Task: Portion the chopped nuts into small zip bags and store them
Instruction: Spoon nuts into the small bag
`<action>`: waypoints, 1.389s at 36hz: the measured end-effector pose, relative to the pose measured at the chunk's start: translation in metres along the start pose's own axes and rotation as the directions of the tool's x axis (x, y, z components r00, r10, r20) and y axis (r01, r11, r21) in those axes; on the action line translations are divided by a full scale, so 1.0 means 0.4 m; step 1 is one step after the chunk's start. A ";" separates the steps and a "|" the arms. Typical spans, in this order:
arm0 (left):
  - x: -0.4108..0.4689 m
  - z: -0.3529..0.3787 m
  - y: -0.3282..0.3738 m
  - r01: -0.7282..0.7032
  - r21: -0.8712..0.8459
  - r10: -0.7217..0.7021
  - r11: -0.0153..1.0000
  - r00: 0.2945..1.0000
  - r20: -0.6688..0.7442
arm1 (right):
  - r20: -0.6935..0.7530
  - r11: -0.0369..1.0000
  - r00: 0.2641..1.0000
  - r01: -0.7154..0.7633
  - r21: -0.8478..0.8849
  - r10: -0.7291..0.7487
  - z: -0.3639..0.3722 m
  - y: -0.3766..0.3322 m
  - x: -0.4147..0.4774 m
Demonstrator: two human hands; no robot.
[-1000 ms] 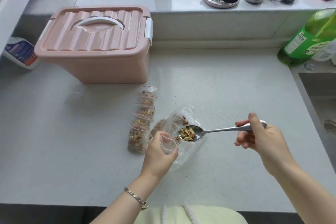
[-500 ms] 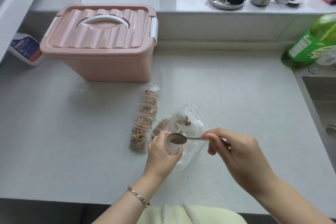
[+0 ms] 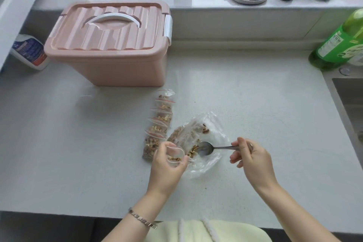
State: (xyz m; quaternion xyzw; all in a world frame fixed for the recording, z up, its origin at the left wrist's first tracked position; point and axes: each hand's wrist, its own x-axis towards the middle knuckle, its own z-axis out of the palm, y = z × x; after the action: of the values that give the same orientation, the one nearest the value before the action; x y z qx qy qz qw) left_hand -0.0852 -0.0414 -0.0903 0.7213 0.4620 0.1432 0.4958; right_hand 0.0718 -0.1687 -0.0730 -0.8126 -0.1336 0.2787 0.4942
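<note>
Here, on the grey counter [image 3: 255,104], a ribbed pink box [image 3: 110,45] stands lidded; in front of it lie a crinkly sack [image 3: 216,129] and filled bags [image 3: 160,120]. The left hand [image 3: 167,167] pinches a limp zip bag [image 3: 175,155], likely slippery, best held by its rim; the right hand [image 3: 253,161] grips a steel spoon [image 3: 205,148] beside the nuts [image 3: 193,151].

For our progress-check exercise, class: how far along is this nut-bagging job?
Done: a row of filled small bags lies on the counter. In hand: the left hand holds an open small bag with some nuts; the right hand holds an empty-looking spoon in the large bag. Left: more nuts there; filled bags lie outside the shut pink box.
</note>
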 end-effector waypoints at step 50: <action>-0.013 -0.022 0.023 -0.144 -0.194 0.128 0.970 0.987 -0.095 | 0.141 0.853 0.913 -0.408 0.327 0.382 -0.035 0.092 -0.027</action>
State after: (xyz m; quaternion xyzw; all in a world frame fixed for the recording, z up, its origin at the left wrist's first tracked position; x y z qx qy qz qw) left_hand -0.0888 -0.0414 -0.0771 0.6913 0.4147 0.2522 0.5353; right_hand 0.0691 -0.2019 -0.0969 -0.7114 0.0703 0.4220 0.5576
